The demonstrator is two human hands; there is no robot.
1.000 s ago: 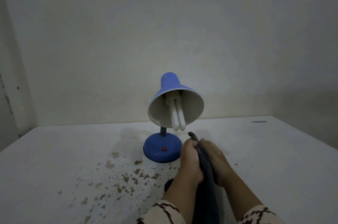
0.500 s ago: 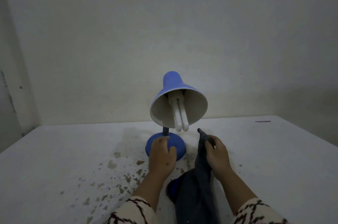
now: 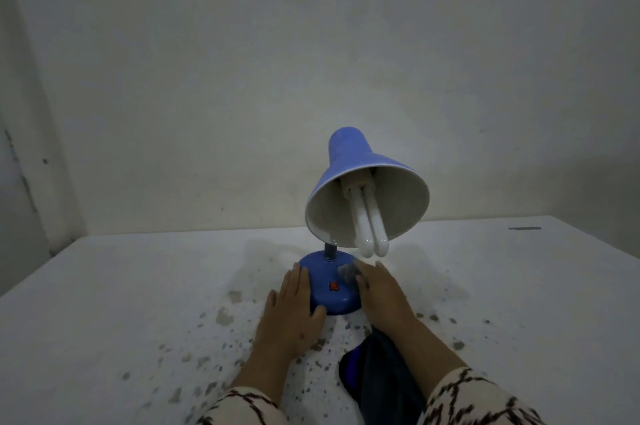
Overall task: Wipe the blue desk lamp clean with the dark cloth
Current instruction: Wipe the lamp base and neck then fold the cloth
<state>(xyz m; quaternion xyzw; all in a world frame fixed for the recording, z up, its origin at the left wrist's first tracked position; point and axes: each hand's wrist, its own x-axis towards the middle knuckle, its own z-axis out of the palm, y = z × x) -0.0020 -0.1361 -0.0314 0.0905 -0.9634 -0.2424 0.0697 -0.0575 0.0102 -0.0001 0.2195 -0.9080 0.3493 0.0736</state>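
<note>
The blue desk lamp (image 3: 349, 161) stands on the white table, its shade tilted toward me with two white tubes showing inside. My left hand (image 3: 289, 315) grips the left side of the round blue lamp base (image 3: 325, 280), which carries a small red switch. My right hand (image 3: 381, 296) presses the dark cloth (image 3: 381, 365) against the right side of the base; a bunched tip of the cloth shows at my fingertips and the rest hangs under my forearm.
The white table (image 3: 138, 286) has chipped, speckled patches in front of the lamp. A plain wall stands close behind, with a corner at the far left. A small dark mark (image 3: 524, 228) lies at the table's far right.
My left hand has let go of the cloth and taken the lamp base. My right hand has carried the cloth forward onto the base's right side. The view has moved closer to the lamp.
</note>
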